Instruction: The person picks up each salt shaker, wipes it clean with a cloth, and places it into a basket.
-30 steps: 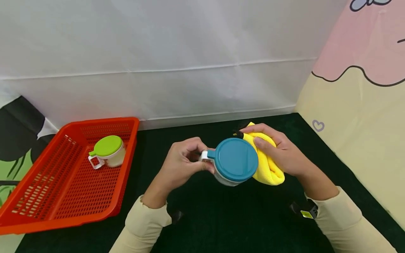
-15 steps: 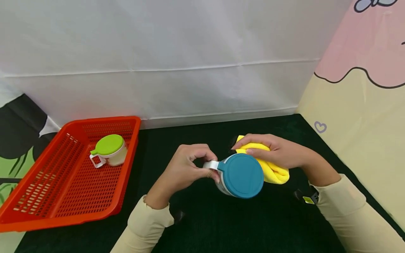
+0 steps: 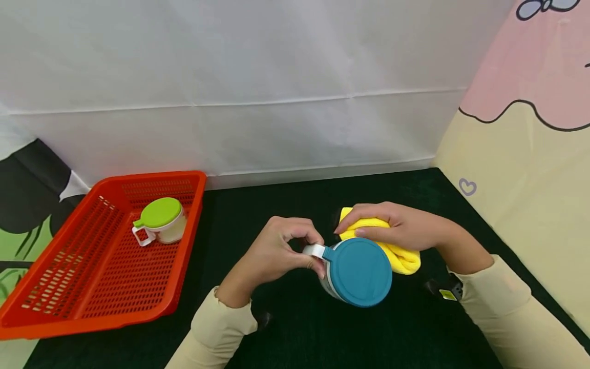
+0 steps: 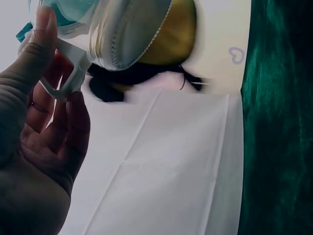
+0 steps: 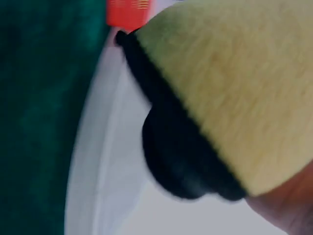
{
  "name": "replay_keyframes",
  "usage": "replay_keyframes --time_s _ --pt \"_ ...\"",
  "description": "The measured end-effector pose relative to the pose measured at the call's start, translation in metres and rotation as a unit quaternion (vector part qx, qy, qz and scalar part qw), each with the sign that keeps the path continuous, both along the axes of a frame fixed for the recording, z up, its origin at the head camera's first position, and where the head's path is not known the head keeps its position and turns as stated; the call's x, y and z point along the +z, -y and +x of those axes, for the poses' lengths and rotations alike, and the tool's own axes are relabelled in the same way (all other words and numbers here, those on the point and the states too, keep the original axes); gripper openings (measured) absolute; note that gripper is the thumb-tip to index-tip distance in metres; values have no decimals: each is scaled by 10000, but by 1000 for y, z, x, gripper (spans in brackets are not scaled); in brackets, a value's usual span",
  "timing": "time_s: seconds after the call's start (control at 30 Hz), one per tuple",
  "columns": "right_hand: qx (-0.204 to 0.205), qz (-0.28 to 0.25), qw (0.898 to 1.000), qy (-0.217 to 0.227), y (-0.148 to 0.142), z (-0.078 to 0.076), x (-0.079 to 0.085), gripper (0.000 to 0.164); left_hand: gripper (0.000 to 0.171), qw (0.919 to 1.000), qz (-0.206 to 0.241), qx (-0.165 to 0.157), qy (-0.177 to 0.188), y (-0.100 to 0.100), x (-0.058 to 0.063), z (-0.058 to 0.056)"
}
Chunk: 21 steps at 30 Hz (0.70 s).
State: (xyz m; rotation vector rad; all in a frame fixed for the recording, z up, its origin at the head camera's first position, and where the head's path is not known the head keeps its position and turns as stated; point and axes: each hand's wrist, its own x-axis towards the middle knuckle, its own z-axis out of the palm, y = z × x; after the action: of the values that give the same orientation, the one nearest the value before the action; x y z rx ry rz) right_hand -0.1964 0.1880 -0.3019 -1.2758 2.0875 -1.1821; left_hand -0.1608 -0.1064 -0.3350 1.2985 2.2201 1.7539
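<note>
In the head view a clear jar with a blue lid [image 3: 361, 271] and a white handle [image 3: 315, 250] is held tilted above the dark green cloth. My left hand [image 3: 290, 248] pinches that handle between thumb and fingers; the left wrist view shows the handle [image 4: 73, 73] and the jar's clear body [image 4: 124, 34] from below. My right hand [image 3: 401, 225] grips a folded yellow cloth [image 3: 400, 256] with black edging, pressed against the jar's far right side. In the right wrist view the cloth [image 5: 234, 88] hides most of the hand and the jar.
An orange-red plastic basket [image 3: 103, 320] stands at the left. Inside it, toward the back, sits a similar jar with a green lid [image 3: 159, 212] and white handle. A white sheet [image 3: 276, 92] hangs behind the dark green table cloth [image 3: 295, 328], and a printed backdrop [image 3: 521, 169] at the right.
Both hands have moved slightly toward me, the left one also to the right with the jar. The jar's lid has tipped further toward me, and the cloth has slid lower along its side.
</note>
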Motion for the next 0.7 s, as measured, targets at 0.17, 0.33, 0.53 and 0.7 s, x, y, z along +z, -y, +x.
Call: replay_keyframes --time_s 0.17,0.33,0.53,0.7 --pt "61 -562 9981 256 -4 1 3 34 27 10000 43 23 -51 2 2 0" --pt "-1 -411 9949 921 2 -2 -15 35 27 9998 -14 -198 -42 2 3 0" --pt "-13 -734 9942 784 -1 0 -12 30 27 9995 -39 -237 -213 2 2 0" --pt "-109 -203 9981 566 5 -2 -12 29 26 9995 -122 -227 -159 2 1 0"
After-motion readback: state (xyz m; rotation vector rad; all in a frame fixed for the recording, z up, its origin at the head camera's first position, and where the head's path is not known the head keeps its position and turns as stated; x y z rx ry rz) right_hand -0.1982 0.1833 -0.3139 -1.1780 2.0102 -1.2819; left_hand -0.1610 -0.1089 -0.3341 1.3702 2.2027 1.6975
